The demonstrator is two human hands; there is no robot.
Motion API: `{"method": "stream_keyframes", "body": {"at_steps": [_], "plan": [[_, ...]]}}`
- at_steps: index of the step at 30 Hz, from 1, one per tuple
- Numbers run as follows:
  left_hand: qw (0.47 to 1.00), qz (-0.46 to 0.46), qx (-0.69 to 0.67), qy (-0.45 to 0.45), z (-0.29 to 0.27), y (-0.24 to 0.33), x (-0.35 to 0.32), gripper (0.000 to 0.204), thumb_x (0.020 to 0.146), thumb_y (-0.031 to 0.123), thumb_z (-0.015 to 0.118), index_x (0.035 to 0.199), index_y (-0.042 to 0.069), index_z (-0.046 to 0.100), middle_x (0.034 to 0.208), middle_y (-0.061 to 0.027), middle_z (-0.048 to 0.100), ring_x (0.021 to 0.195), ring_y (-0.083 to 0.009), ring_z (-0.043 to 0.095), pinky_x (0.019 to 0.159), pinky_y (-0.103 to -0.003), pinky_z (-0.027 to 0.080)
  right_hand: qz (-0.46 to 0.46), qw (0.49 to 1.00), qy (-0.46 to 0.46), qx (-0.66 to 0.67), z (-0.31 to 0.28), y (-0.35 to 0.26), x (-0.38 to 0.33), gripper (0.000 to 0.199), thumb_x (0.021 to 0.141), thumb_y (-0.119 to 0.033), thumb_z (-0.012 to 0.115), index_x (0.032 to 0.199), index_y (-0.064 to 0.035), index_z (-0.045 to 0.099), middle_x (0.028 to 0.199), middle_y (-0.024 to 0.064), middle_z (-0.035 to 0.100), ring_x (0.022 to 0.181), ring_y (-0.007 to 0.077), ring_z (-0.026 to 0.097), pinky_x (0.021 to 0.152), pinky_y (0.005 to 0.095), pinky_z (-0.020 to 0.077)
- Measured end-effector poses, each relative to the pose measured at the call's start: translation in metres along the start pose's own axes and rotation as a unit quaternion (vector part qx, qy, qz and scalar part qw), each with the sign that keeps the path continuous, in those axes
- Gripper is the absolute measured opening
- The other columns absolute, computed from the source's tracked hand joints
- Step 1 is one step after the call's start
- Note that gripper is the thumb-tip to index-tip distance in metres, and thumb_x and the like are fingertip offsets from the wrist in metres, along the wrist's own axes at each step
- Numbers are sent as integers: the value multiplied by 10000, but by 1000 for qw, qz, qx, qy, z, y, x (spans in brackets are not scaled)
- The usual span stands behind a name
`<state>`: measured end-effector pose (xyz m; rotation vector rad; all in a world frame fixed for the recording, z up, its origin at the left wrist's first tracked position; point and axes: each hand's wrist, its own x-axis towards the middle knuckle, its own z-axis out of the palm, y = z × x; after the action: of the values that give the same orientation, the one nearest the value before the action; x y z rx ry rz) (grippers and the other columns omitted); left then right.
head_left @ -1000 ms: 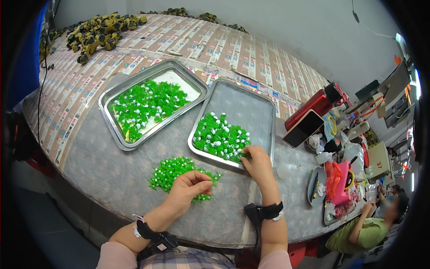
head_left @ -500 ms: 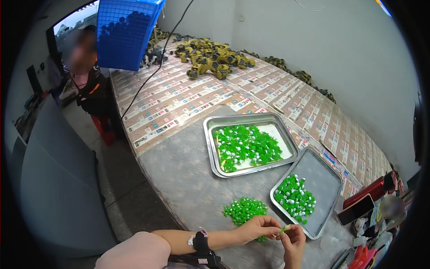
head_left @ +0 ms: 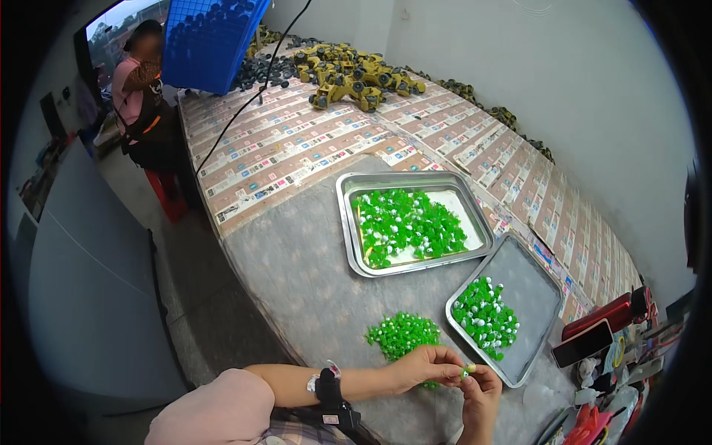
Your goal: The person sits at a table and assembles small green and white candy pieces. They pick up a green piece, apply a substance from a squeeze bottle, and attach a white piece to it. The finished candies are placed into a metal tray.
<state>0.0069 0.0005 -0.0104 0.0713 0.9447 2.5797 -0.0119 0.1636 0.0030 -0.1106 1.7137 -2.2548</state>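
Though partly hidden in the pinch, read the small green piece (head_left: 466,374) as very light, probably hard plastic, smooth enough to slip or flick away under an uneven squeeze. Take hold by the sides between thumb and forefinger, pressing gently to spare any thin part. Find it above the near side of the table (head_left: 304,252), between the left hand (head_left: 420,368) and the right hand (head_left: 483,397), both narrowed to a pinch on it. Just beyond, to the left, note a loose heap of green bits (head_left: 400,334), likely as quick to scatter. Farther off, see a shallow metal tray (head_left: 532,297) of green-and-white pieces (head_left: 486,319) at right and a second metal tray (head_left: 345,222) with more, farther and left. At right, find a phone (head_left: 582,344) beside a red flask (head_left: 604,313).
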Motion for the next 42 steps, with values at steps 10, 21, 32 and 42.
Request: {"method": "stream_keyframes", "body": {"at_steps": [10,21,32,42], "plan": [[1000,8,-5,-7,-4,-3,1,130,795,104,542,896,25,519,829,-39,574,756,-99,562,712,-217,461,-24,1000,17,-6,1,-1,-1,207,690,-2,604,873,35,515,784,114,584,646,176,591,585,300,518],[1000,9,-19,-3,-1,0,1,136,796,111,541,900,28,515,848,-33,568,778,-100,567,729,-216,465,-68,996,45,-44,7,1,-2,209,698,-31,615,866,35,511,769,106,581,648,164,590,559,266,519],[1000,1,-16,10,-1,0,0,146,790,130,554,897,36,521,837,-22,567,765,-92,563,717,-207,464,-70,994,42,-66,13,0,-4,199,708,-38,610,861,5,492,778,68,569,665,121,566,603,223,476],[998,17,6,61,-4,-2,5,118,782,68,546,887,17,534,783,-61,584,705,-111,570,654,-211,468,-61,995,82,-21,19,-10,-3,210,683,42,589,869,6,498,802,81,571,730,147,568,673,255,462]]}}
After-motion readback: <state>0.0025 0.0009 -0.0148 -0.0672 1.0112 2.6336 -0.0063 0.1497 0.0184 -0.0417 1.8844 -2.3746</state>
